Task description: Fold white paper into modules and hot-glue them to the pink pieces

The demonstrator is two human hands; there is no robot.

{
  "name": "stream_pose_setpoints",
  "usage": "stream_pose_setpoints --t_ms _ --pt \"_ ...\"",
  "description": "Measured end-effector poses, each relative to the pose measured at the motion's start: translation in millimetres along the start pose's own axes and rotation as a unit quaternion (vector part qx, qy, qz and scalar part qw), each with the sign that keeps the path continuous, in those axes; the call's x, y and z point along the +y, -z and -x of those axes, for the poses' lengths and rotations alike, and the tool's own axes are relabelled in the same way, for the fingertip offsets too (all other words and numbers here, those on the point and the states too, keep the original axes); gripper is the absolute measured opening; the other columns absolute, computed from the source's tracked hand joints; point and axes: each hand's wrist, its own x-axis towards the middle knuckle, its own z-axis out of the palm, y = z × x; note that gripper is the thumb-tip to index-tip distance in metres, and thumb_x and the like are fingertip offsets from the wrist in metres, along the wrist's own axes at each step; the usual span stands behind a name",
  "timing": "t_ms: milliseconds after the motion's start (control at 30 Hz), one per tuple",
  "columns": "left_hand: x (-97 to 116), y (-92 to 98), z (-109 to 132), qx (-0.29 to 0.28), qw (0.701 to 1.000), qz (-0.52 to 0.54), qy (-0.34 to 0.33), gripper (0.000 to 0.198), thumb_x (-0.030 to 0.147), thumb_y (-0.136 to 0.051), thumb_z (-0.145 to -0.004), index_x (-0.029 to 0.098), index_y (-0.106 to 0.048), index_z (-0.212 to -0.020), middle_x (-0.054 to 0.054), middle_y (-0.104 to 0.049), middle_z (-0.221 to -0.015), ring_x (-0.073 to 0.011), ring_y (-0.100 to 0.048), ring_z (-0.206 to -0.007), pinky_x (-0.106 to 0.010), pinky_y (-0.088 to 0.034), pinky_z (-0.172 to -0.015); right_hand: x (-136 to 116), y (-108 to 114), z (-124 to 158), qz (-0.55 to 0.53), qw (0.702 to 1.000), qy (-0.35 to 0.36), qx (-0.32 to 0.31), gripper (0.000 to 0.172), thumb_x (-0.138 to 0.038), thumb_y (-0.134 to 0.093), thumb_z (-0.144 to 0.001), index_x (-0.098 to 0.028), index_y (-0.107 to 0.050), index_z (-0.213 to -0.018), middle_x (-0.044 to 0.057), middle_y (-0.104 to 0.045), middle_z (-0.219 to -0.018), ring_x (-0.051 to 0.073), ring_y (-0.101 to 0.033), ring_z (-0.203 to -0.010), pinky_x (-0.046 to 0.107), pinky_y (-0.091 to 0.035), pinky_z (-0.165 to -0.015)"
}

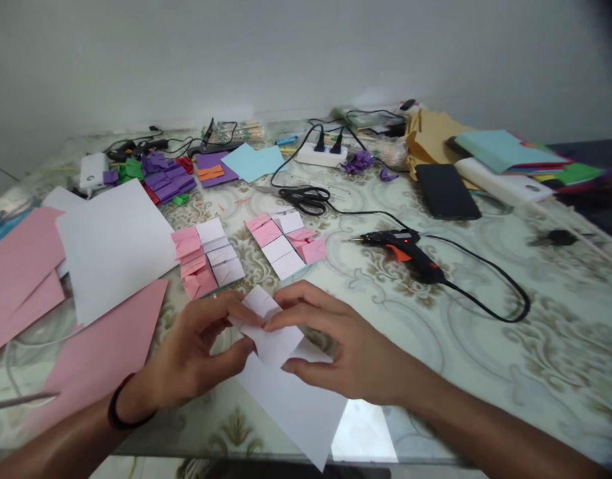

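Observation:
A small folded white paper is pinched between both hands near the front of the table. My left hand grips its left side, thumb below and fingers above. From the right, my right hand holds it, with the fingertips of both hands meeting at its middle. Beneath it lies a larger white sheet, reaching to the table's front edge. Just beyond my hands are two blocks of pink and white folded papers, a left block and a right block.
A glue gun lies to the right, its cord looping on the patterned table. Scissors, a power strip and a black phone are farther back. White and pink sheets spread at left; purple folded papers lie behind.

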Motion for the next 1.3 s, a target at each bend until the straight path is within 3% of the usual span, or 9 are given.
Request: stream_pose_setpoints --t_ms 133,333,633,800,967,1100,1300 --pt "-1.6 0.4 0.2 -0.001 0.999 0.042 0.024 0.013 0.019 -0.068 -0.094 0.024 -0.074 -0.105 -0.005 -0.072 -0.105 -0.0197 -0.069 -0.099 -0.030 -0.057 -0.084 -0.6 0.7 -0.8 0.012 0.999 0.018 0.031 0.038 -0.006 -0.072 -0.083 -0.026 -0.075 -0.115 0.008 -0.066 -0.125 0.021 -0.067 -0.115 0.037 -0.055 -0.102" --pt "0.4 -1.2 1.0 -0.033 0.999 0.035 0.018 0.010 0.016 -0.065 -0.097 0.022 -0.072 -0.100 -0.005 -0.073 -0.100 -0.0201 -0.069 -0.095 -0.033 -0.056 -0.085 -0.6 1.4 -3.3 -0.021 0.994 0.054 0.093 0.026 -0.005 -0.068 -0.088 -0.025 -0.081 -0.098 0.005 -0.074 -0.102 0.016 -0.073 -0.088 0.026 -0.059 -0.072" --pt "-3.6 -1.7 0.0 0.026 0.999 -0.024 -0.029 0.013 0.013 -0.071 -0.092 0.024 -0.076 -0.098 -0.003 -0.078 -0.099 -0.0173 -0.072 -0.089 -0.029 -0.056 -0.081 0.2 2.2 -4.8 -0.100 0.989 -0.016 0.107 0.025 -0.007 -0.075 -0.085 -0.026 -0.085 -0.098 0.004 -0.078 -0.101 0.015 -0.075 -0.090 0.024 -0.059 -0.075" --pt "-4.6 -2.9 -0.5 0.026 0.998 -0.039 -0.030 0.012 0.015 -0.070 -0.094 0.025 -0.075 -0.098 -0.003 -0.079 -0.093 -0.0173 -0.073 -0.084 -0.029 -0.057 -0.075 0.0 1.4 -3.7 -0.161 0.985 -0.011 0.066 0.022 -0.009 -0.078 -0.084 -0.025 -0.085 -0.098 0.005 -0.078 -0.096 0.016 -0.074 -0.084 0.026 -0.058 -0.070" --pt "-3.5 0.3 -0.8 0.031 0.992 -0.088 -0.089 0.014 0.015 -0.072 -0.093 0.028 -0.077 -0.095 -0.001 -0.078 -0.087 -0.0156 -0.072 -0.072 -0.026 -0.054 -0.061 -1.0 0.2 -3.3 -0.185 0.979 -0.031 0.083 0.018 -0.011 -0.080 -0.084 -0.025 -0.087 -0.093 0.004 -0.080 -0.090 0.015 -0.073 -0.078 0.023 -0.056 -0.065" --pt "-2.5 1.8 -0.4 0.047 0.984 -0.127 -0.114 0.018 0.012 -0.074 -0.090 0.029 -0.078 -0.096 0.000 -0.080 -0.089 -0.0157 -0.074 -0.073 -0.024 -0.057 -0.063 -2.8 -0.7 -4.0 -0.220 0.969 -0.063 0.096 0.019 -0.011 -0.079 -0.086 -0.027 -0.087 -0.092 0.003 -0.081 -0.087 0.012 -0.073 -0.074 0.020 -0.055 -0.061" --pt "-2.1 1.1 0.6 0.058 0.977 -0.157 -0.128 0.016 0.016 -0.078 -0.088 0.029 -0.077 -0.096 0.000 -0.081 -0.089 -0.0170 -0.076 -0.074 -0.025 -0.060 -0.064 -2.0 -1.7 -4.5 -0.223 0.968 -0.056 0.105 0.021 -0.012 -0.080 -0.085 -0.030 -0.087 -0.095 0.003 -0.082 -0.094 0.013 -0.076 -0.083 0.020 -0.058 -0.071"
